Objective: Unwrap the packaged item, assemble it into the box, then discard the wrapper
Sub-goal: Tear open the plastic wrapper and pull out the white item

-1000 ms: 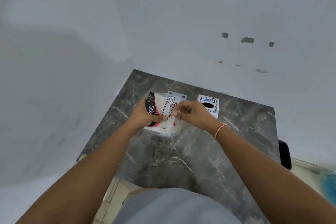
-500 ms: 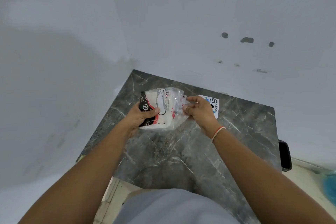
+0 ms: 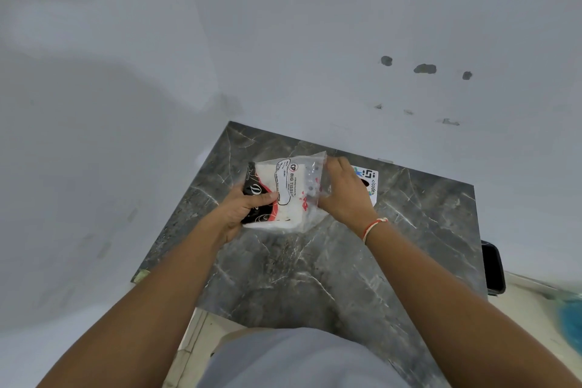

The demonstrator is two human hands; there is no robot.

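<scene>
- Tissue pack (image 3: pixel 285 195), in clear wrapper (image 3: pixel 310 181), is held just above the marble table (image 3: pixel 315 261), nr its far edge, mid-width.
- L hand (image 3: pixel 244 209): fingers curled round pack's near-left end, thumb on top over the black/red box (image 3: pixel 252 195) — pack looks part-way against it; can't tell if inside.
- R hand (image 3: pixel 345 194): fingers pinched on wrapper's right end, loose film bunched there.
- Pack's long axis runs l-r between hands; wrapper mouth lies R side, so prob. R pulls away rightward, L anchors.
- Room: bare table to the near side; printed card (image 3: pixel 370 181) under/behind R hand, wall close beyond far edge.
</scene>
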